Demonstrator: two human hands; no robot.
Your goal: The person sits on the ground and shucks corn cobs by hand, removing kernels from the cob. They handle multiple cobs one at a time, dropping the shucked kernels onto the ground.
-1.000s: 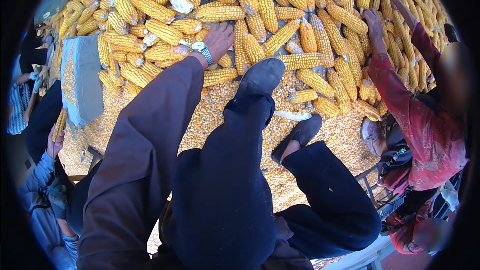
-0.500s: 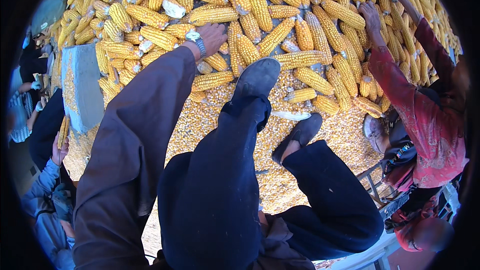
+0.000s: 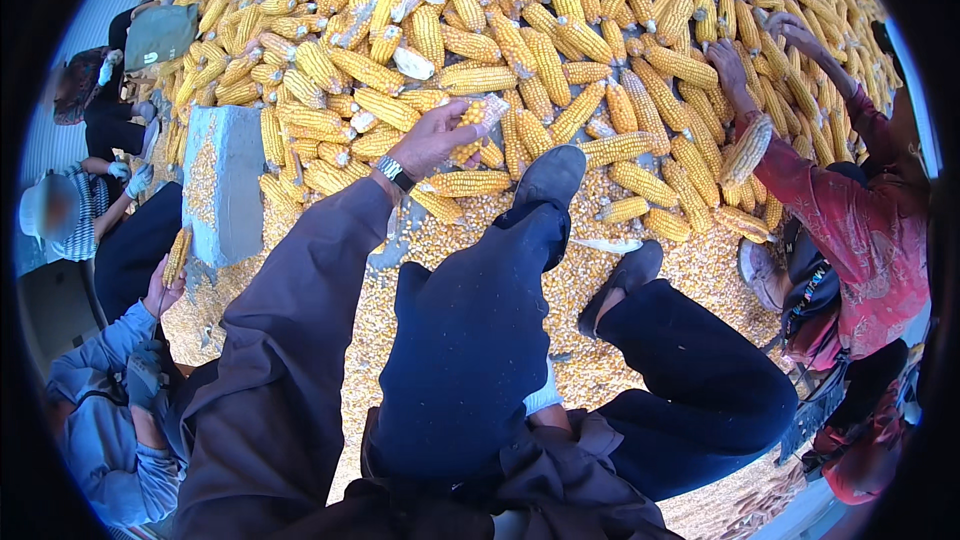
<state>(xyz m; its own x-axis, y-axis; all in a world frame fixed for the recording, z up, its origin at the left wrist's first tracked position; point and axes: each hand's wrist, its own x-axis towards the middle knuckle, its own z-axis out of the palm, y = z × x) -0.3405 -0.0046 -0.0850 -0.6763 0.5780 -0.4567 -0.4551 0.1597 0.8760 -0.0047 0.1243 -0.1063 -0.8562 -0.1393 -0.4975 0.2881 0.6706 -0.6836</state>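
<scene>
My left hand [image 3: 440, 143], with a watch on its wrist, is closed round an ear of corn [image 3: 485, 115] just above the near edge of the heap. Yellow kernels show between the fingers, and a pale end sticks out to the right. Low down between my legs, part of my right hand [image 3: 544, 392] shows in a whitish glove; my raised knee hides its fingers. Loose kernels [image 3: 400, 340] cover the surface under my legs. My dark shoe [image 3: 552, 180] rests against the heap of corn ears [image 3: 545, 65].
At right, a co-worker in a red sleeve [image 3: 800, 190] reaches into the heap; one ear [image 3: 747, 150] shows before that sleeve. At left, a person in blue [image 3: 95, 370] holds an ear [image 3: 177, 255] beside a pale blue block [image 3: 225, 185]. More people sit farther left.
My left hand has risen off the heap and now shows an ear of corn in its grip. My gloved right hand has come partly into sight. An ear has appeared before the co-worker's red sleeve.
</scene>
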